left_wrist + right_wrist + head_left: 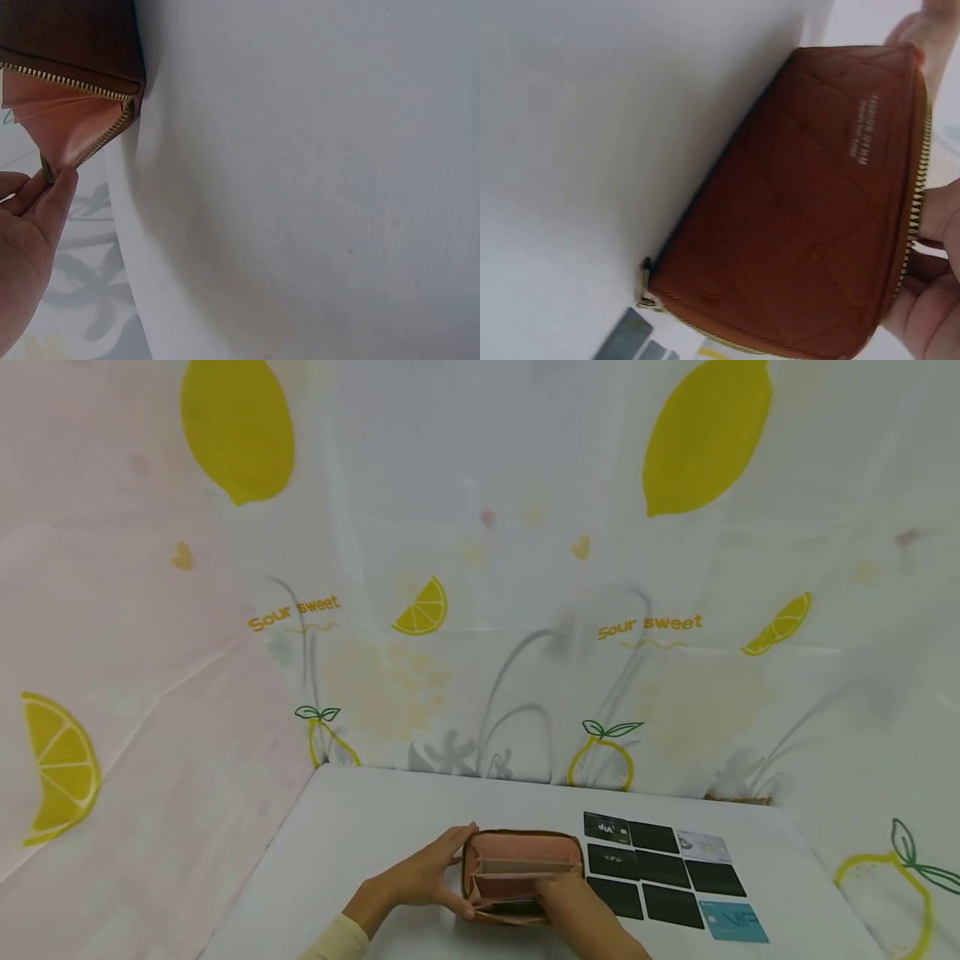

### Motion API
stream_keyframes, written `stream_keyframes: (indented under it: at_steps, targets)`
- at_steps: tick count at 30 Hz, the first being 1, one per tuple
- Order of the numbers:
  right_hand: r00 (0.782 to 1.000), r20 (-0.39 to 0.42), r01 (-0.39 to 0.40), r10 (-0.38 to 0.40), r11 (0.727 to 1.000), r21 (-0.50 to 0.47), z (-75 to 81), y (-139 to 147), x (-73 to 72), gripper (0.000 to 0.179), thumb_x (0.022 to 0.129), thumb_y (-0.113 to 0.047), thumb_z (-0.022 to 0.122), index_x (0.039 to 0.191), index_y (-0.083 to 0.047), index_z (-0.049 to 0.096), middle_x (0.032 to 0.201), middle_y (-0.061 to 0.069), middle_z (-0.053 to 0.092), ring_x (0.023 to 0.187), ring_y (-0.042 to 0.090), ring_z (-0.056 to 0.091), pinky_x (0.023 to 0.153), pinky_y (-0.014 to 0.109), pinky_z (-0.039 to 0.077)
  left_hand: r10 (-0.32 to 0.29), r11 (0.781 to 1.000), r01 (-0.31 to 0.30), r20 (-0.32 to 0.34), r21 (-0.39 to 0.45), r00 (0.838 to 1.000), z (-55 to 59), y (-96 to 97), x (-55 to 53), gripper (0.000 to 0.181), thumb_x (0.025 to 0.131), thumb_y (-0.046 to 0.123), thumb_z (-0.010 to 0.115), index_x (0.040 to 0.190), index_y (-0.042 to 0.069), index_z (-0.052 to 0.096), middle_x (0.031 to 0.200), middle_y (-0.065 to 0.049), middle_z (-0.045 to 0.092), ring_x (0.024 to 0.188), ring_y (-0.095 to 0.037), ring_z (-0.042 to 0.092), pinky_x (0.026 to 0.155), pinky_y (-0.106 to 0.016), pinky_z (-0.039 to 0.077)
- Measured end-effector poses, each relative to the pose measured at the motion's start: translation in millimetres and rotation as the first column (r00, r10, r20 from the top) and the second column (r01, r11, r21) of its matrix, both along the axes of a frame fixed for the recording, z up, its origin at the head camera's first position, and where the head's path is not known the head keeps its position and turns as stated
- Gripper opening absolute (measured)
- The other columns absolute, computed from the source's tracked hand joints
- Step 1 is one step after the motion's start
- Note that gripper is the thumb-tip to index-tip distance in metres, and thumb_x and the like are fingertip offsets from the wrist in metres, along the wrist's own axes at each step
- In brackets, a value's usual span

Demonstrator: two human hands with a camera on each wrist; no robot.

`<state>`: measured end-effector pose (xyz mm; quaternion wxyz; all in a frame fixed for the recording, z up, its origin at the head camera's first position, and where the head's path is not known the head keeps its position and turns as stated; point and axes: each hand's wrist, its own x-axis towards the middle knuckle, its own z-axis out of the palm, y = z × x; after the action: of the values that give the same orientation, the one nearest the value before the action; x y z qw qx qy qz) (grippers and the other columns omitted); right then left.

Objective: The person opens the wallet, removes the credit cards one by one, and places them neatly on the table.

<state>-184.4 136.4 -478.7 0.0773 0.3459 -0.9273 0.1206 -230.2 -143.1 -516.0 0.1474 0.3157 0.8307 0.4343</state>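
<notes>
A brown zip wallet [521, 843] with a pink lining stands unzipped on the white table, its pockets facing up. My left hand [423, 870] grips its left end, thumb low and fingers at the far corner. The left wrist view shows thumb and fingers [52, 206] pinching the gold-zipped edge. My right hand [573, 906] reaches into the wallet's right side; its fingertips are hidden. In the right wrist view, curled fingers [922, 307] pass over the zipper behind the quilted front [780, 202]. A dark flat thing [513, 908] shows in the near pocket.
Right of the wallet, several cards lie in rows: mostly black ones [663, 868], a black Vip card [606, 828], a silver card [703, 847] and a teal VIP card [733, 922]. Lemon-printed sheets [480, 693] stand behind and beside the white table [360, 818].
</notes>
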Motion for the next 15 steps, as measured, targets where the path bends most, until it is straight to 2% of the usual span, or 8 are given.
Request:
stream_keyframes:
  at_steps: [3,6,9,11,15]
  targets:
    - [1.000,-0.026,0.008,-0.009,1.000,-0.020,-4.0,0.5,1.6,0.010,0.089,-0.007,0.069,0.086,-0.013,0.061,0.081,-0.004,0.056,0.071,0.008,0.052,0.059,0.030,0.051,0.002,1.000,-0.002,0.002,-0.002,1.000,0.1,-1.6,-1.0,0.117,0.072,0.041,0.085,0.156,0.006,0.011,0.155,-0.016,0.022,0.141,-0.028,0.029,0.110,-0.033,0.041]
    - [1.000,-0.015,-0.027,0.025,0.989,-0.144,-9.9,1.8,1.8,0.006,0.093,-0.009,0.066,0.093,-0.014,0.062,0.089,-0.007,0.056,0.079,0.007,0.054,0.065,0.032,0.054,0.002,1.000,-0.002,0.008,-0.002,1.000,-0.4,-2.9,-1.5,0.117,0.072,0.041,0.085,0.156,0.005,0.012,0.155,-0.016,0.023,0.141,-0.027,0.029,0.110,-0.034,0.041]
    - [0.995,0.051,-0.070,0.089,0.955,-0.287,-15.4,3.0,0.9,0.004,0.097,-0.012,0.061,0.097,-0.016,0.061,0.093,-0.011,0.055,0.084,0.004,0.053,0.070,0.036,0.054,0.002,1.000,-0.002,0.013,0.000,1.000,-1.5,-3.0,-1.1,0.118,0.071,0.040,0.086,0.156,0.006,0.012,0.155,-0.014,0.023,0.141,-0.027,0.028,0.110,-0.035,0.041]
    - [0.989,0.102,-0.069,0.111,0.934,-0.351,-17.3,3.9,0.2,0.004,0.100,-0.016,0.057,0.098,-0.018,0.060,0.096,-0.013,0.056,0.088,0.003,0.054,0.072,0.038,0.054,0.000,1.000,0.000,0.012,0.004,1.000,-1.8,-2.4,-1.1,0.118,0.071,0.040,0.086,0.156,0.007,0.011,0.155,-0.014,0.022,0.142,-0.026,0.028,0.110,-0.035,0.041]
    - [0.971,0.202,-0.016,0.126,0.881,-0.474,-19.6,5.5,-2.5,0.007,0.099,-0.020,0.059,0.097,-0.018,0.065,0.095,-0.013,0.062,0.085,0.002,0.057,0.069,0.030,0.055,-0.001,1.000,0.001,0.007,0.004,1.000,-1.4,-0.5,-1.4,0.118,0.071,0.040,0.086,0.157,0.008,0.011,0.156,-0.015,0.021,0.142,-0.026,0.027,0.110,-0.033,0.040]
